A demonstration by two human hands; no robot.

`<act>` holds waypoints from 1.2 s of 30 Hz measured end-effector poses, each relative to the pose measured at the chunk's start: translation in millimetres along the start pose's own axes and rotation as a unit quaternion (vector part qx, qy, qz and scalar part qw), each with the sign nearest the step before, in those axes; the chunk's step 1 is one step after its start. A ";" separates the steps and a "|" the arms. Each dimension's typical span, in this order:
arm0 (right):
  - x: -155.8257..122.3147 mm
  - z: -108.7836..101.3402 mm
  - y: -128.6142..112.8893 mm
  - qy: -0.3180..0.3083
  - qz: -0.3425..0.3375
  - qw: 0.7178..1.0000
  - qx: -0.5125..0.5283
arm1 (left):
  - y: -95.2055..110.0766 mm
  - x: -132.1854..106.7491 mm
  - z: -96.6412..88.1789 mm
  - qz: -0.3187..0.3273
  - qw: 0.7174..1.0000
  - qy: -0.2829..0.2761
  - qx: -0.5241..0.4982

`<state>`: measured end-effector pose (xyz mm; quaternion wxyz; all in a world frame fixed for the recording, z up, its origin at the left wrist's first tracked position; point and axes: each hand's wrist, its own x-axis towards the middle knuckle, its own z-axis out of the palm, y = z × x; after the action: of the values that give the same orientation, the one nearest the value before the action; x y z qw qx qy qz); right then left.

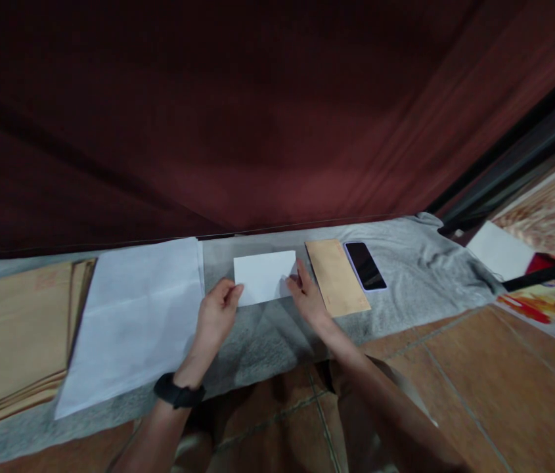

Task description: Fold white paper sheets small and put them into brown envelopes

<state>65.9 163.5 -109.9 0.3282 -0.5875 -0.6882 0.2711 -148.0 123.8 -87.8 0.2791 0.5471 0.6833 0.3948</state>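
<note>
Mid-frame, left hand (215,312) is pinching the already folded paper (263,277); right hand (309,297), fingers flat, is pressing its edge; envelope (337,277) is lying untouched, right.

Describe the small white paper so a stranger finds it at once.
On the grey cloth over the tiled floor, find the left hand and right hand. Between them lies a small white paper, far smaller than the big white sheet beside it.

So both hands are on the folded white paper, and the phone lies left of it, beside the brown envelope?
No: the head view shows the phone right of the folded white paper, beside the brown envelope; left hand and right hand are on it.
</note>
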 end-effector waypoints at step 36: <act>-11.6 13.7 -14.8 0.017 -0.129 0.978 -0.160 | 25.6 0.3 30.1 -0.096 0.932 -0.009 0.349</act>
<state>47.1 149.8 -109.0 0.2739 -0.5432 -0.7870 0.1027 -110.1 133.4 -82.2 0.1139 0.5456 0.8245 0.0979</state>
